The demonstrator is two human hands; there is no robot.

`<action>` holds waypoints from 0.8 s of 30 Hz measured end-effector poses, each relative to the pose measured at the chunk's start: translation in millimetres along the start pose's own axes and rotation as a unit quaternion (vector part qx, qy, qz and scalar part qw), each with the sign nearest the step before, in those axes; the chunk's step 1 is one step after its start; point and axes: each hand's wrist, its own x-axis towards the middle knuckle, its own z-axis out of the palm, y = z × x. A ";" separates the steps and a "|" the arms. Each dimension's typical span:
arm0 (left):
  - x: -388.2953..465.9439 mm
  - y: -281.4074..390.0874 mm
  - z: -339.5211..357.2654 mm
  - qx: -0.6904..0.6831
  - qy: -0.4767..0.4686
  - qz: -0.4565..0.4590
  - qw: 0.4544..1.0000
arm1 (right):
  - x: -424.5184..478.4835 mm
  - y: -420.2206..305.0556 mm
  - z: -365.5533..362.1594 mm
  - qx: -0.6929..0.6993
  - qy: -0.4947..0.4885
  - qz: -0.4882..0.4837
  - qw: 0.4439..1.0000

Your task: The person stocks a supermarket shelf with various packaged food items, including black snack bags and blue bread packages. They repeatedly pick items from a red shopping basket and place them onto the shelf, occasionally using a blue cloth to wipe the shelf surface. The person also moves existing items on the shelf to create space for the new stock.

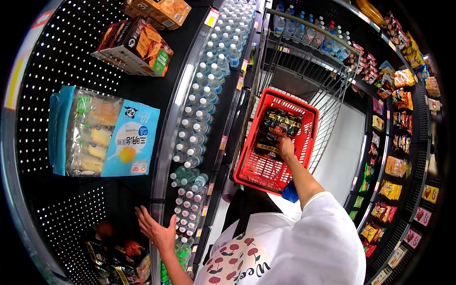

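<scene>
My right hand (286,148) reaches down into a red plastic shopping basket (242,165). Its fingers rest against black food packages (283,119) with gold bands; their tips are partly hidden, so a firm grip cannot be made out. The basket sits in a wire shopping cart (329,124). At the lower left, my left hand (156,228) is held up with spread fingers beside the shelf edge (156,185), holding nothing. Below and left of it, similar dark packages (123,263) lie on the lower-left shelf.
Left of me, the black shelf holds a blue-and-clear bag of sandwich cakes (107,133) and biscuit boxes (137,48). Rows of water bottles (203,115) line a lower shelf. Across the aisle floor (343,142), snack bags (390,190) fill another rack. The cart handle (310,26) spans the top.
</scene>
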 end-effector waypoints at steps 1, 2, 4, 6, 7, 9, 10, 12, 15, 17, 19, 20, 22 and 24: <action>0.2 0.6 -1.1 -0.003 0.002 0.003 1.000 | -4.3 3.4 3.3 0.012 0.003 -0.004 1.000; 0.4 0.7 -1.9 -0.007 0.005 0.007 1.000 | -11.2 5.3 10.0 0.010 0.051 -0.030 0.998; 0.8 -0.5 -0.7 -0.009 0.002 0.006 1.000 | -22.5 7.8 21.3 0.066 0.047 -0.005 0.997; 1.7 -1.1 -0.5 -0.014 0.002 0.008 1.000 | -39.1 9.3 26.8 0.070 0.078 0.014 0.994; 0.7 -1.9 -0.4 -0.017 0.003 0.007 1.000 | -47.6 4.0 15.0 0.055 0.089 -0.011 0.994; 0.5 -4.5 -0.6 -0.023 0.006 0.013 1.000 | -67.6 -1.8 -14.6 0.025 0.113 -0.056 0.992; 1.6 -6.9 0.4 -0.026 0.008 0.021 0.999 | -66.5 7.0 -10.3 0.109 0.143 -0.061 0.982; -0.9 -9.8 3.1 -0.031 0.011 0.025 0.999 | -80.4 -5.7 -50.3 0.070 0.128 -0.090 0.985; -2.7 -14.1 5.9 -0.025 0.012 0.022 0.999 | -117.6 -46.2 -129.9 0.044 0.142 -0.144 0.978; -4.1 -17.4 8.4 -0.042 0.023 0.032 0.998 | -141.2 -64.1 -163.2 0.037 0.156 -0.171 0.972; -5.1 -19.3 6.5 -0.052 0.030 0.035 0.998 | -160.3 -83.6 -191.9 0.054 0.184 -0.224 0.955; -5.8 -20.9 5.8 -0.056 0.032 0.037 0.997 | -170.3 -94.3 -209.3 0.057 0.185 -0.237 0.952; -4.0 -20.7 4.5 -0.091 0.027 0.030 0.995 | -190.1 -120.1 -247.2 0.067 0.190 -0.262 0.944; -8.1 -23.3 6.6 -0.147 0.077 0.049 0.985 | -201.4 -139.4 -275.8 0.047 0.221 -0.312 0.923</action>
